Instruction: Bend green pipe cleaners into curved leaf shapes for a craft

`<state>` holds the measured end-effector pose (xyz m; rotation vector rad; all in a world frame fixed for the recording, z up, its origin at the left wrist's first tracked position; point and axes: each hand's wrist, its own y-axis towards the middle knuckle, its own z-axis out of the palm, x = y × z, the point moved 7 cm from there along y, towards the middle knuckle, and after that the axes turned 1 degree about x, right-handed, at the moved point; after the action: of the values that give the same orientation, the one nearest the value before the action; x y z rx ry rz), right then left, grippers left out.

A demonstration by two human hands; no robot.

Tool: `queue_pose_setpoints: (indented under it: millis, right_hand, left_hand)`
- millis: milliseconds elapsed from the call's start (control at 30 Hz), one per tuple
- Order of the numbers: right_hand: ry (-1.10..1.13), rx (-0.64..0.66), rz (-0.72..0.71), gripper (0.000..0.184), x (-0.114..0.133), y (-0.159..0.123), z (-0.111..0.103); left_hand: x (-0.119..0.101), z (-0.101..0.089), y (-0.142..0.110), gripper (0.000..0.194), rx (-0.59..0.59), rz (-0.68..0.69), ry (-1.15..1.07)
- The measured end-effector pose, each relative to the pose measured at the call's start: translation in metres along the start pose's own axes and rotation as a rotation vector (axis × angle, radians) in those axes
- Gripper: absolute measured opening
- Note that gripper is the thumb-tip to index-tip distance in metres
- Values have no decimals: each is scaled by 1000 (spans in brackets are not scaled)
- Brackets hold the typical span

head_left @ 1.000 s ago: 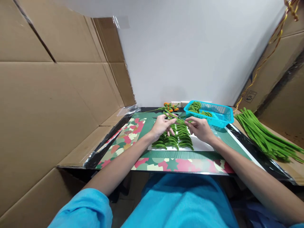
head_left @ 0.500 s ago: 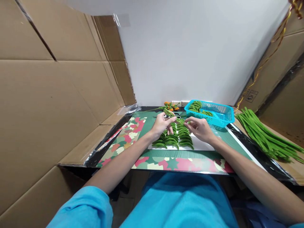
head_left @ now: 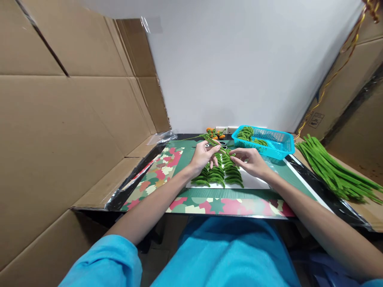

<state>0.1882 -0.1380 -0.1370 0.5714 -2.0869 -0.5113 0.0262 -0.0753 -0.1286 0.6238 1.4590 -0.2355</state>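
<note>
Between my two hands a green pipe cleaner (head_left: pixel 210 140) is held on a slant above the table. My left hand (head_left: pixel 202 156) is closed on it with thumb and index finger, the other fingers curled loosely below. Thumb and fingertips of my right hand (head_left: pixel 250 161) pinch at its lower right end. Beneath them, bent green pipe cleaner pieces (head_left: pixel 216 175) lie in columns on a white sheet (head_left: pixel 254 183). My hands cover the far part of these columns. Scissors (head_left: pixel 223 144) with dark handles lie just beyond, partly hidden.
A blue perforated basket (head_left: pixel 279 148) with bent green pieces stands back right. Long green pipe cleaners (head_left: pixel 335 171) lie in a bunch at the right. Small orange flowers (head_left: pixel 211 130) lie at the back by the wall. Cardboard walls (head_left: pixel 74 119) enclose the table's sides.
My right fingers have shifted slightly left along the pipe cleaner and opened a little wider. My left hand has hardly moved.
</note>
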Motion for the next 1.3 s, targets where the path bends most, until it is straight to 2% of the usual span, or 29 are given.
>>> queue_pose_setpoints:
  millis: [233,467,600,867,1067,1300]
  right_hand:
    - [32,-9,35,29,-5,0,1]
    - [162,11,91,38,-10,0,4]
    - [206,0,108,40,-13,-1,3]
    - [100,-65,53,34,-9,-2,-2]
    - [2,-106,10,30,-6,-2,-6]
    - [-6,-111,2,31,-8,-1,-5]
  left_hand:
    - [0,-7,3,38,-50,22,-26]
    - [-3,0,2,40,9,51,-54]
    - [0,1,4,40,-1,70,-48]
    - [1,-1,4,36,-24,77,-33]
    - [3,-6,5,39,-84,67,-39]
    - [2,-11,4,39,-148,85,-71]
